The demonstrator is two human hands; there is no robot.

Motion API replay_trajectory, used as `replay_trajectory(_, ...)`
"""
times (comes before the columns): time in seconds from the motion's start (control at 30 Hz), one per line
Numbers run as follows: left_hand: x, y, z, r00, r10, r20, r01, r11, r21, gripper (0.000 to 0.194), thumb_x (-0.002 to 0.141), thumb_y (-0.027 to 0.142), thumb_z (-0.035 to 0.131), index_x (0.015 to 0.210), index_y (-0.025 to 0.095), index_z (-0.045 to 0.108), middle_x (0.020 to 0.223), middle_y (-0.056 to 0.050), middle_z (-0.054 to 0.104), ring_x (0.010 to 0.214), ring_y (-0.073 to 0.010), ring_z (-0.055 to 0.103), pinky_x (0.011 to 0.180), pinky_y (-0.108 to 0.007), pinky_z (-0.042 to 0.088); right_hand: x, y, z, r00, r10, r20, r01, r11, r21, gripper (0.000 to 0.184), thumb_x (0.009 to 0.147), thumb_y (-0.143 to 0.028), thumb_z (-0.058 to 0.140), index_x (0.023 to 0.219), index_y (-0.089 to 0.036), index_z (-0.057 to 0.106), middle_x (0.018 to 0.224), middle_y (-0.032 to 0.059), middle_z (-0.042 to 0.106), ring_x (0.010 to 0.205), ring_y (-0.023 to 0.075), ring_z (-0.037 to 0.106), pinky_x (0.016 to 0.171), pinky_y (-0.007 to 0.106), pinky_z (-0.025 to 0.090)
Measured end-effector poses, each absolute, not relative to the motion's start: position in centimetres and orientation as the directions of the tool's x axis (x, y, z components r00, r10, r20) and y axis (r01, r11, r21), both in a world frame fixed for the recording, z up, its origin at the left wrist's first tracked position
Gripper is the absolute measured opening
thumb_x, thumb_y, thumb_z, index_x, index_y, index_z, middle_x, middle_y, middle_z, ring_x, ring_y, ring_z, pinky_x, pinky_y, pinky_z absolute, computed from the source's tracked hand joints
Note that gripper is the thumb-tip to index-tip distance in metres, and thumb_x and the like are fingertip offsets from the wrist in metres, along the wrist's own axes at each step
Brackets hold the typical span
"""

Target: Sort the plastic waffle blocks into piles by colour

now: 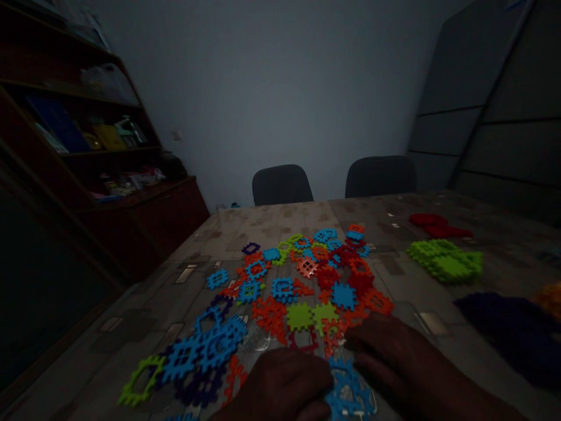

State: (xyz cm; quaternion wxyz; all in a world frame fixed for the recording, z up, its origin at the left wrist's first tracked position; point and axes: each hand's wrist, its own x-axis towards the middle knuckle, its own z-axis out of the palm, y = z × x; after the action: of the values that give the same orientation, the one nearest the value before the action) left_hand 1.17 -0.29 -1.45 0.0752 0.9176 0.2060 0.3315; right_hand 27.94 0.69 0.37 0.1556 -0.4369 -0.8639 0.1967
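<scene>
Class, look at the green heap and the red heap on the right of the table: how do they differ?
The green heap is bright lime, while the red heap is deep red. The green heap covers more table and looks bulkier than the red heap, which lies flatter. The green heap sits nearer the camera. Both are piles of plastic interlocking pieces on the patterned tablecloth, right of the scattered mixed pieces.

Along the left, a dark wooden cabinet (170,216) with open shelves of blue binders (56,123), yellow packets (108,137) and small wrapped goods (127,182). Past the far edge of the patterned counter (280,219), one dark chair back (283,184) and another dark chair back (380,176) against a pale grey wall (263,88). To the right, tall dark horizontally ribbed panels (486,117).
</scene>
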Motion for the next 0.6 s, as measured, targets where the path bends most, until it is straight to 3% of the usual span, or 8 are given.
replay_trajectory(0.1, 0.5, 0.0, -1.0, 0.535, 0.583, 0.611, 0.406, -0.812, 0.418, 0.020, 0.110, 0.021, 0.050, 0.122, 0.023, 0.066, 0.101, -0.007, 0.082, 0.088, -0.0199, 0.080, 0.080, -0.027, 0.063, 28.0, 0.2, -0.6, -0.606, 0.787, 0.119, 0.667, 0.584, -0.463, 0.022, 0.096, -0.021, 0.062, 0.116, -0.027, 0.070, 0.115, 0.0073, 0.076, 0.105, 0.0259, 0.071, 0.091, 0.040, 0.054)
replay_trajectory(0.23, -0.1, 0.6, -1.3, 0.425, 0.719, 0.550, 0.432, -0.695, 0.575, 0.021, 0.106, 0.015, 0.053, 0.114, 0.024, 0.071, 0.101, -0.005, 0.081, 0.089, -0.0179, 0.079, 0.079, -0.024, 0.062, 27.1, 0.3, -4.5, -0.666, 0.711, 0.223, 0.632, 0.698, -0.337, 0.044, 0.081, -0.033, 0.082, 0.122, -0.027, 0.067, 0.116, 0.0085, 0.075, 0.101, 0.0293, 0.070, 0.082, 0.039, 0.055)
replay_trajectory(0.4, 0.0, 0.6, -1.5, 0.500, 0.639, 0.584, 0.437, -0.769, 0.467, 0.026, 0.102, 0.010, 0.053, 0.118, 0.023, 0.069, 0.103, -0.007, 0.082, 0.091, -0.0197, 0.079, 0.081, -0.027, 0.062, 25.8, 0.2, -9.1, -0.651, 0.670, 0.356, 0.674, 0.727, -0.134, 0.052, 0.080, -0.023, 0.081, 0.128, -0.028, 0.063, 0.108, 0.0063, 0.075, 0.090, 0.0266, 0.068, 0.073, 0.033, 0.050)
replay_trajectory(0.5, 0.0, 0.5, -1.5, 0.534, 0.574, 0.621, 0.454, -0.814, 0.362, 0.028, 0.102, 0.008, 0.051, 0.120, 0.023, 0.066, 0.105, -0.007, 0.083, 0.090, -0.0198, 0.080, 0.080, -0.027, 0.062, 25.8, 0.1, -10.0, -0.654, 0.663, 0.364, 0.664, 0.734, -0.142, 0.059, 0.078, -0.046, 0.087, 0.129, -0.028, 0.063, 0.112, 0.0082, 0.075, 0.091, 0.0284, 0.068, 0.076, 0.036, 0.051)
replay_trajectory(0.6, -0.2, 0.6, -1.7, 0.543, 0.559, 0.627, 0.459, -0.822, 0.337, 0.029, 0.101, 0.008, 0.051, 0.122, 0.023, 0.065, 0.106, -0.006, 0.083, 0.093, -0.0202, 0.081, 0.081, -0.028, 0.063, 26.2, 0.2, -9.7, -0.642, 0.667, 0.378, 0.666, 0.729, -0.155, 0.076, 0.070, -0.068, 0.087, 0.130, -0.027, 0.064, 0.112, 0.0101, 0.075, 0.089, 0.0300, 0.068, 0.074, 0.038, 0.051)
